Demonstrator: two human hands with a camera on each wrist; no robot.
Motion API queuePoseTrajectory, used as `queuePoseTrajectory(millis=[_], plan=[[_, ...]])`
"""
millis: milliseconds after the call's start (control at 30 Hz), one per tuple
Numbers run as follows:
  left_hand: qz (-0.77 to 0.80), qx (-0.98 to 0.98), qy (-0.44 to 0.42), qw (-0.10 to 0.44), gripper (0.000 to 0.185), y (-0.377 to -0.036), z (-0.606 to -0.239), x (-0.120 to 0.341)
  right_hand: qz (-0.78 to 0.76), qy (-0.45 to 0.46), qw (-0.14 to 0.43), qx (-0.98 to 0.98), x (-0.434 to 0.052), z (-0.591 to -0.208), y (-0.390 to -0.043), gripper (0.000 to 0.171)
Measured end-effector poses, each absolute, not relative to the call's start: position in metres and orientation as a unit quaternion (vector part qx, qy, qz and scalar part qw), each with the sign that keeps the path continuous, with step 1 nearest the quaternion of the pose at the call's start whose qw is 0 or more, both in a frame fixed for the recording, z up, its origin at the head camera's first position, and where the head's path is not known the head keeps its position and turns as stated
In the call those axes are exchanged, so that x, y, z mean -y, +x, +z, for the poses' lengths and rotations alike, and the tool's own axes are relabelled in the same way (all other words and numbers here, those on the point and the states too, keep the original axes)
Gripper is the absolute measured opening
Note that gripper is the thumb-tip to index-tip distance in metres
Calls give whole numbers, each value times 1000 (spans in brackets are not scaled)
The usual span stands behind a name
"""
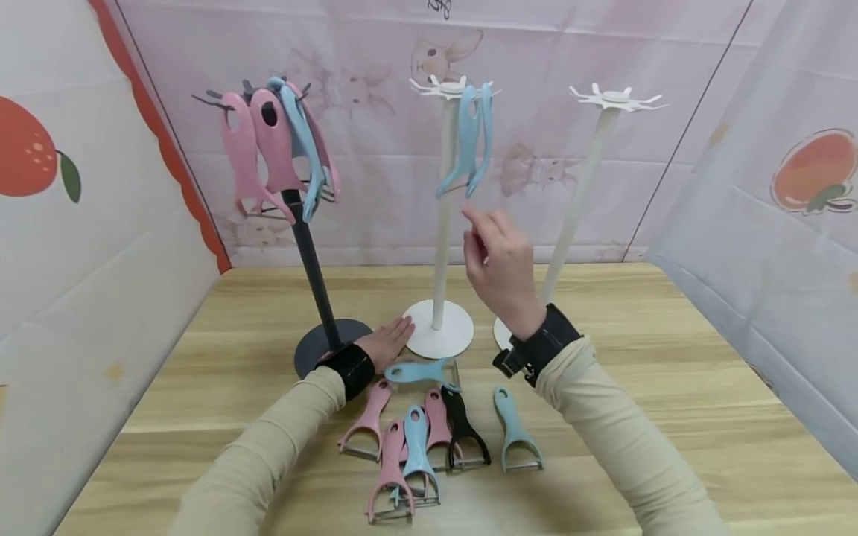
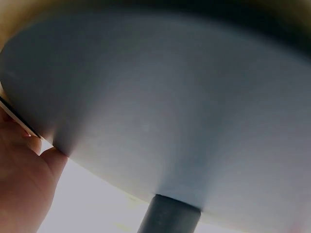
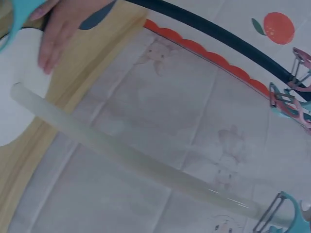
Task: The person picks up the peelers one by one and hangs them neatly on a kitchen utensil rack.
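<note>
The two pale blue plastic peelers (image 1: 469, 138) hang from the white hook crown of the middle white stand (image 1: 442, 223), just above your right fingertips and not touching them. That stand's round base rests on a light wooden tabletop (image 1: 670, 417) walled in by pink sheeting printed with rabbits and fruit. Your right hand (image 1: 499, 268) is raised, wrist bent, fingers loosely relaxed and holding nothing. Your left hand (image 1: 387, 344) lies flat with straight fingers on the table, fingertips touching the white base, with the dark grey stand (image 1: 315, 275) carrying pink and blue peelers just beside your wrist. Behind your left palm lies a loose cluster of pink, blue and black peelers (image 1: 422, 439).
</note>
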State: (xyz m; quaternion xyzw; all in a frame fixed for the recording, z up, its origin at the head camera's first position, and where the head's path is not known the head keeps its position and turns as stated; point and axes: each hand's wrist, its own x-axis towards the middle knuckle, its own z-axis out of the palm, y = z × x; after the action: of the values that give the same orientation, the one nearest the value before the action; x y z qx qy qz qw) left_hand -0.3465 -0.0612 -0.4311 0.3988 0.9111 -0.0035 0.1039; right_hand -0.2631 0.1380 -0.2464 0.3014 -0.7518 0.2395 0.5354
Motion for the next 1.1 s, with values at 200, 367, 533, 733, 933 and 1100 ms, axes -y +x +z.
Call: queuePoseTrajectory(millis=[200, 367, 533, 733, 933, 1100], plan=[[6, -916, 383, 117, 66, -352, -431, 57, 220, 303, 516, 771, -143, -258, -263, 23], [8, -916, 383, 118, 67, -352, -431, 56, 211, 308, 506, 778, -148, -264, -260, 23], [13, -916, 385, 111, 67, -354, -436, 59, 203, 309, 500, 783, -155, -269, -256, 23], [15, -917, 385, 108, 67, -356, -441, 61, 190, 314, 474, 800, -166, -278, -245, 23], [22, -916, 384, 111, 66, -356, -441, 61, 165, 312, 433, 829, -182, -302, -235, 22], [8, -917, 381, 116, 66, -356, -440, 60, 148, 305, 389, 857, -196, -332, -226, 21]])
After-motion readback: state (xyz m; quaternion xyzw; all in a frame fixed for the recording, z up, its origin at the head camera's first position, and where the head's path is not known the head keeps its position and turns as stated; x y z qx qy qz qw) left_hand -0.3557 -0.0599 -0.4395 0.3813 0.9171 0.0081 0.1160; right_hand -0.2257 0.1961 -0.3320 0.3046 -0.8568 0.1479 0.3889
